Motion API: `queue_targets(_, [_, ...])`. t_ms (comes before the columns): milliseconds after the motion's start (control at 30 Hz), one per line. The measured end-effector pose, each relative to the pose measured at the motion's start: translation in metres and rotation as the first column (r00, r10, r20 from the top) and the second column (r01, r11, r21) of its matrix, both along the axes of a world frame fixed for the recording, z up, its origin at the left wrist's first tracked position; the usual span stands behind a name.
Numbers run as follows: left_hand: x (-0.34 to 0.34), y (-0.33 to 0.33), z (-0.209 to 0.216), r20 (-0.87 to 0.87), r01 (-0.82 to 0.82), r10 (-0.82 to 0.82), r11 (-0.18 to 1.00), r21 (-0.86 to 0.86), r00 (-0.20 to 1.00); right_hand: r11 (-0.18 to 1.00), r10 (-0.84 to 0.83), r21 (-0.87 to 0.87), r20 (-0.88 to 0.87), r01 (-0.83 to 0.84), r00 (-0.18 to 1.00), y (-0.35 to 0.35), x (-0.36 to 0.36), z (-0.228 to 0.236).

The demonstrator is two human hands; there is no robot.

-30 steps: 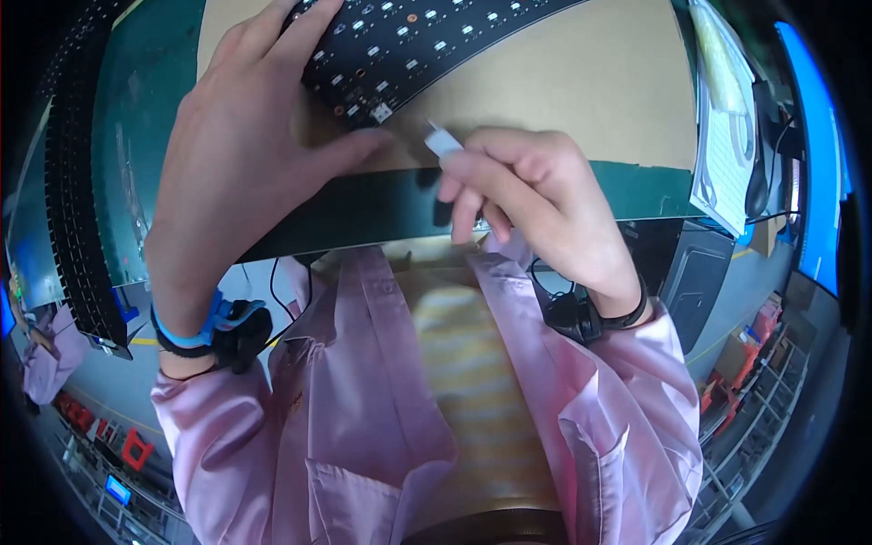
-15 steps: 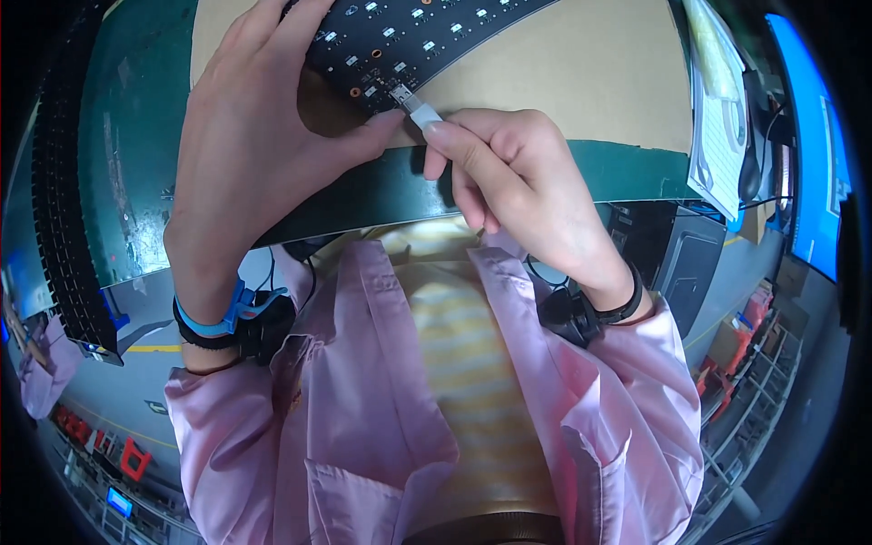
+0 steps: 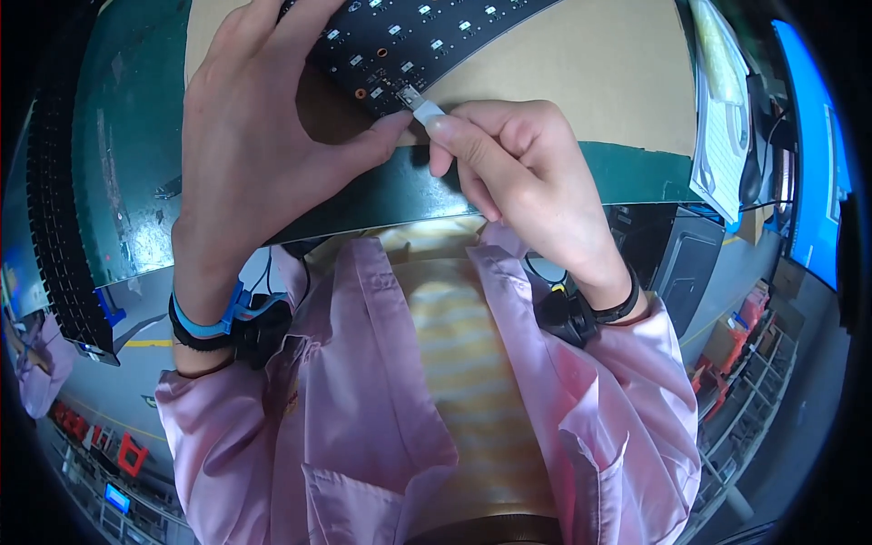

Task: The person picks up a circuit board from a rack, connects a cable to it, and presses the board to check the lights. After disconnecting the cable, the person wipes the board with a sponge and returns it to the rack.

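Note:
A black circuit board (image 3: 438,44) dotted with small white parts lies at the top of the head view, its upper portion cut off by the frame. My left hand (image 3: 259,123) grips the board's left side, with the thumb by its near corner; some fingertips pass out of view. Between thumb and index finger, my right hand (image 3: 522,168) pinches a white USB plug (image 3: 428,112). The plug's metal end meets the board at that near corner. Whether it sits fully in a socket I cannot tell.
Brown cardboard (image 3: 581,82) covers part of the green table (image 3: 123,182) under the board. On the right are papers (image 3: 722,136), a blue-lit screen (image 3: 808,154) and a dark computer case (image 3: 668,254) below the table. A black slotted rail (image 3: 59,227) runs along the left.
The board, plug and both hands keep nearly the same relation. The view has shifted slightly, and my left thumb sits a little closer to the plug.

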State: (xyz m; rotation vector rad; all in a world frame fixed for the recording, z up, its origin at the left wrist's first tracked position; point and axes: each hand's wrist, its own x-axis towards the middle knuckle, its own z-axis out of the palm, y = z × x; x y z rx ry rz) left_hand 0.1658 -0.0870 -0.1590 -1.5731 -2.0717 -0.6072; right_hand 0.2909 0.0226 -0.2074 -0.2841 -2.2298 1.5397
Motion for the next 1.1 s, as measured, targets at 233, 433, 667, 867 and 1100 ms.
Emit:
queue_targets(233, [-0.020,-0.001,-0.005,0.018,0.242,-0.245,0.965,0.106,0.969,0.992,-0.107,0.052,-0.058,0.111,0.993,-0.005,-0.005,0.009])
queue_targets(433, [-0.033,-0.021,0.004,0.003,0.282,-0.284,0.953,0.106,0.959,0.766,-0.125,0.634,-0.013,0.104,0.992,-0.014,0.016,0.039])
queue_targets(667, [-0.074,-0.034,0.017,0.119,0.183,-0.210,0.962,0.204,0.970,0.361,-0.729,0.674,-0.227,0.645,0.645,0.115,0.089,0.075])
queue_targets(867, [-0.097,0.005,0.084,0.762,0.203,-0.055,0.974,-0.101,0.645,0.739,-0.642,0.319,0.068,0.593,0.764,0.150,0.069,0.111])
queue_targets(1100, [-0.078,0.013,0.106,0.781,0.078,-0.366,0.921,0.381,0.506,0.724,-0.579,0.239,-0.299,0.647,0.759,0.167,0.064,0.151])
